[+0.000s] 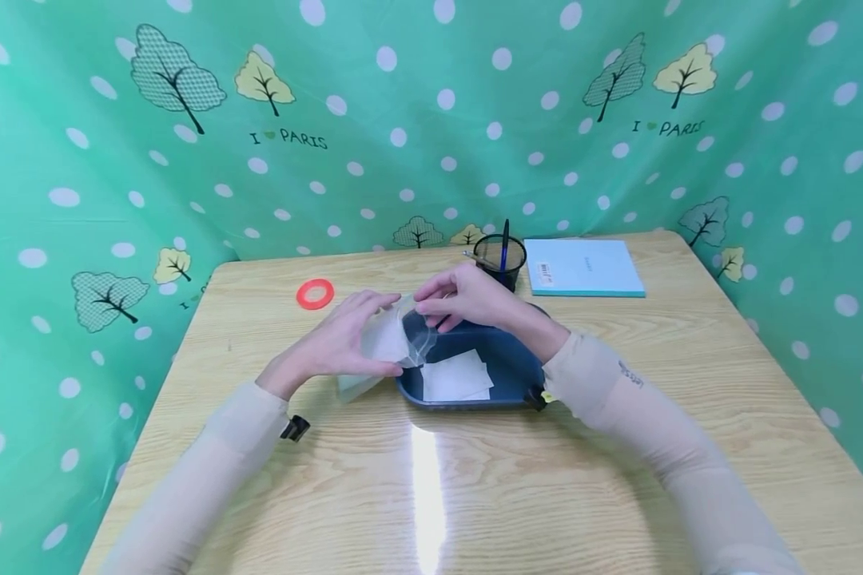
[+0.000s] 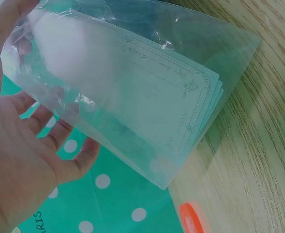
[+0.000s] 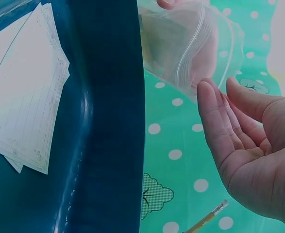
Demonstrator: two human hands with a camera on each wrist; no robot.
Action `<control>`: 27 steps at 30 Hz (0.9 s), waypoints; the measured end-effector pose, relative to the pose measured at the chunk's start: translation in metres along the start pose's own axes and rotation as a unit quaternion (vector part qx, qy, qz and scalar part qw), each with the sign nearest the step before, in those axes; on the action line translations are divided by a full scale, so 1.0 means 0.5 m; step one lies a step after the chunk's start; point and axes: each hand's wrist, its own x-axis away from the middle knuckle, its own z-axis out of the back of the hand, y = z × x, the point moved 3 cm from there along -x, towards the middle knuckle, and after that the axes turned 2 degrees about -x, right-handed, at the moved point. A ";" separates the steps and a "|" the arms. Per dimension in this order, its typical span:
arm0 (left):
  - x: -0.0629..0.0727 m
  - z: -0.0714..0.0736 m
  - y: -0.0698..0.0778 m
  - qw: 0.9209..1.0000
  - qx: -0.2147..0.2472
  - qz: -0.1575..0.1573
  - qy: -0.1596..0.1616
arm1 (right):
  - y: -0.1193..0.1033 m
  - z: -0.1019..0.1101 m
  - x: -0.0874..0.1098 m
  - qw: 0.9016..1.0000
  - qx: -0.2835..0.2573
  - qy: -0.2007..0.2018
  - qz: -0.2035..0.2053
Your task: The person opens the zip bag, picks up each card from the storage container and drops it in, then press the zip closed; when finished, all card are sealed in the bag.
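plastic bag (image 1: 386,339) was clamped in left grip (image 1: 336,339) at the blue bin's (image 1: 515,367) left end; couldn't tell if right grip (image 1: 467,295) pinched it. right wrist (image 1: 537,331) blocked a bin corner, pen cup (image 1: 511,277) behind.

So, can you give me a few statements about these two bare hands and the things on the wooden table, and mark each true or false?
1. The bare left hand holds a clear plastic zip bag. True.
2. White paper sheets lie in the dark blue plastic tray. True.
3. The flat orange-red ring lies inside the tray. False: the ring lies on the wooden table.
4. The light blue rectangular book lies right of the black mesh pen cup. True.
5. The cup holds nothing. False: a dark pen stands in it.
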 end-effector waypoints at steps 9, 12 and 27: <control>0.000 0.000 -0.001 1.000 0.000 -0.006 0.002 | 0.000 0.011 0.004 1.000 -0.006 0.004 -0.009; 0.000 0.001 0.001 1.000 0.000 -0.007 0.004 | 0.000 0.014 0.006 1.000 -0.004 0.002 -0.008; 0.001 -0.003 -0.002 1.000 0.003 -0.015 0.004 | 0.015 0.060 0.003 1.000 -0.019 -0.017 0.010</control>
